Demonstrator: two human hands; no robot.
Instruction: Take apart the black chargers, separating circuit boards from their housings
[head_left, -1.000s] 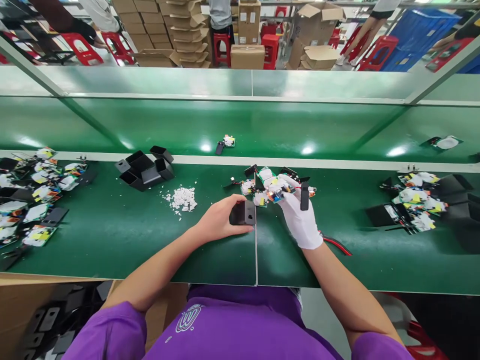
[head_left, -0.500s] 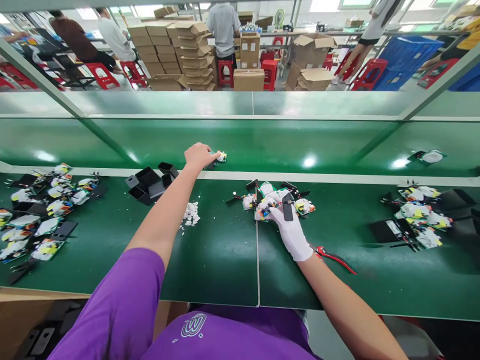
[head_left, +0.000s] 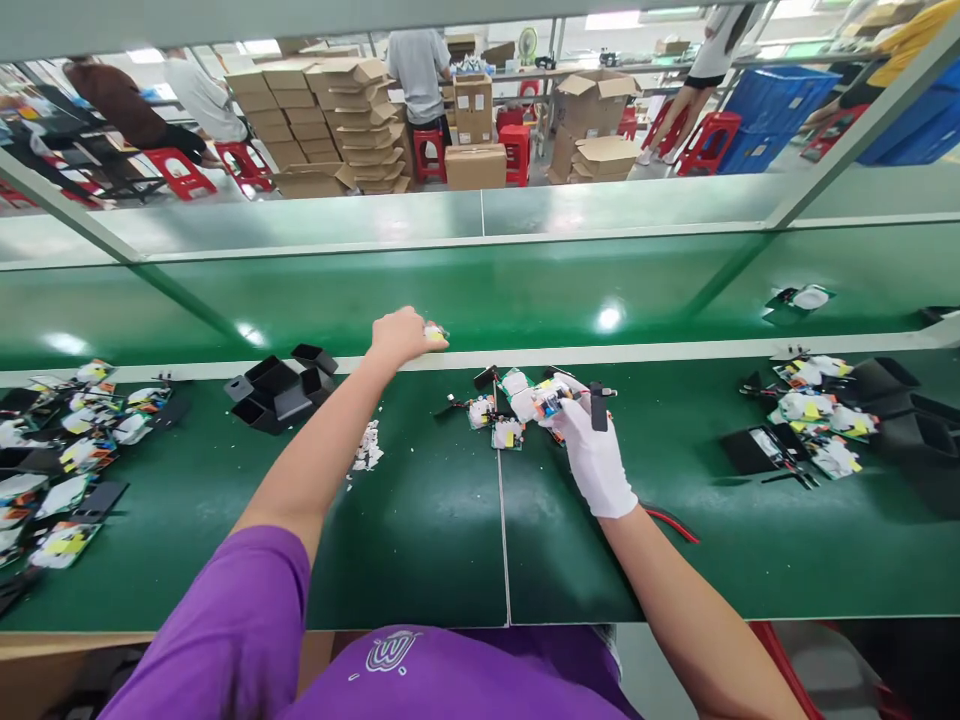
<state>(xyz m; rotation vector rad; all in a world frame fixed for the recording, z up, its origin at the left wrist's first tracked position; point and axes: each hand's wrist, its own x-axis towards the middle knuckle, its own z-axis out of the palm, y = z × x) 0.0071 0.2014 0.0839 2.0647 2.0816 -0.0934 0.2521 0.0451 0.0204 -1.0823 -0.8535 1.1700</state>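
Note:
My bare left hand (head_left: 401, 338) reaches to the strip beyond the white rail, fingers closed on a small circuit board (head_left: 435, 334), mostly hidden by the hand. In a white glove, my right hand (head_left: 596, 460) grips another circuit board (head_left: 550, 398) with white and yellow parts, above a small pile. A black end plate (head_left: 598, 406) stands up at the gloved fingers. Beneath and beside this hand lie several more circuit boards (head_left: 508, 433). Red-handled pliers (head_left: 675, 522) rest by my right wrist, partly hidden by it.
Black empty housings (head_left: 277, 390) and white scraps (head_left: 368, 448) lie near my left forearm. Heaps of boards sit at far left (head_left: 82, 450) and right (head_left: 817, 410). A white rail (head_left: 675, 348) divides the bench from the green strip, where another board (head_left: 806, 298) lies. People work beyond.
My left hand has drawn its board slightly nearer the rail. The gloved hand has lifted and turned its board over the pile. The whole view has shifted a little.

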